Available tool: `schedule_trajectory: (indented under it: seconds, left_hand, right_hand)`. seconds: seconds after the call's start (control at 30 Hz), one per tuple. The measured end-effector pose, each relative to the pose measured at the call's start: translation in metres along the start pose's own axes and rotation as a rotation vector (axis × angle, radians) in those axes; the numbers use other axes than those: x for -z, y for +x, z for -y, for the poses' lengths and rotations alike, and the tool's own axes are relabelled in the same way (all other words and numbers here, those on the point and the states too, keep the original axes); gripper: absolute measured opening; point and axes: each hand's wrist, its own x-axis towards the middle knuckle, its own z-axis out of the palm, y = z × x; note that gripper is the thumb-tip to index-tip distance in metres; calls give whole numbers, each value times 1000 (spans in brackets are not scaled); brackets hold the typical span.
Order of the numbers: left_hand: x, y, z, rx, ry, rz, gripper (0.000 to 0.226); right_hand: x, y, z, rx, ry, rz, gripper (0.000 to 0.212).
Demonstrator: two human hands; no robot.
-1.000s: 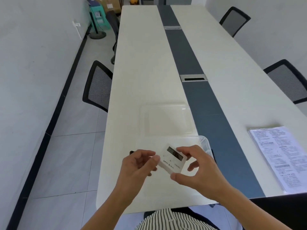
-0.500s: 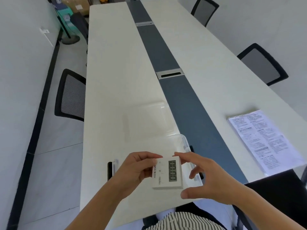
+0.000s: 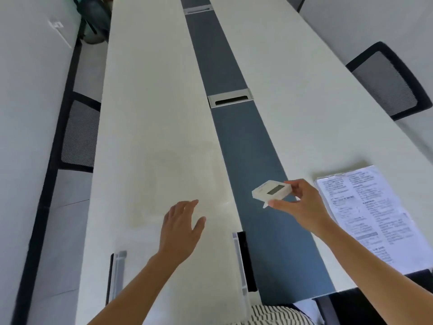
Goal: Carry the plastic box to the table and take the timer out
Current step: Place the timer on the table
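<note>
My right hand (image 3: 302,202) holds the small white timer (image 3: 271,190) by its right end, above the table's dark centre strip, its grey display facing up. My left hand (image 3: 182,228) hovers open, fingers spread, over the clear plastic box (image 3: 239,261). The box sits at the near edge of the white table (image 3: 152,113), and its latches show at left and right. The clear lid (image 3: 182,174) lies flat just beyond the box, blurred and faint.
A sleeved sheet of printed paper (image 3: 367,214) lies right of my right hand. A cable port (image 3: 230,99) is set in the dark strip. Black mesh chairs stand at the left (image 3: 79,132) and right (image 3: 389,83) of the table.
My left hand has let go of the timer and dropped over the box. My right hand has carried the timer to the right, over the dark strip. The camera has tilted closer.
</note>
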Motion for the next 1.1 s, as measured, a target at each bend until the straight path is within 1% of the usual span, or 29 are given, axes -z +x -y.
schedule_trajectory:
  seconds: [0.07, 0.1, 0.13, 0.17, 0.23, 0.3, 0.5, 0.67, 0.73, 0.8, 0.87, 0.93, 0.97, 1.03, 1.1]
  left_hand:
    - [-11, 4, 13, 46, 155, 39, 72]
    - [-16, 5, 18, 49, 196, 46, 83]
    - [-19, 6, 21, 45, 211, 43, 89]
    - [-20, 7, 24, 46, 200, 37, 88]
    - [-20, 8, 25, 65, 156, 48, 77]
    - [-20, 9, 24, 74, 147, 54, 71]
    - [-24, 9, 24, 48, 159, -5, 52]
    - [-23, 9, 25, 35, 152, -30, 51]
    - [-22, 8, 25, 28, 141, -25, 55]
    - [-21, 8, 27, 26, 110, -13, 57]
    - [-18, 8, 29, 32, 39, -34, 55]
    - [-13, 5, 30, 45, -29, -115, 49]
    - [-10, 3, 31, 57, -50, -167, 46]
    - [-5, -6, 38, 105, -83, -268, 42]
    - [-1, -19, 50, 171, -93, -338, 40]
  right_hand:
    - [-1, 43, -15, -50, -31, -48, 57]
    - [-3, 61, -22, -80, -40, -68, 59]
    - [-5, 78, -28, -105, -52, -84, 61]
    - [-7, 93, -34, -127, -69, -98, 62]
    - [-12, 117, -43, -166, -90, -128, 67]
    - [-17, 132, -47, -186, -90, -162, 72]
    - [-26, 156, -42, -159, -107, -197, 73]
    - [-31, 157, -44, -161, -130, -198, 80]
    - [-30, 154, -41, -158, -162, -184, 93]
    - [-28, 148, -33, -130, -253, -199, 103]
    - [-29, 141, -20, -43, -347, -252, 97]
    - [-38, 135, -4, 89, -388, -287, 77]
    - [-45, 133, 3, 144, -391, -257, 65]
    - [-73, 131, 13, 182, -421, -73, 47]
    - [-105, 131, 14, 126, -495, 142, 43]
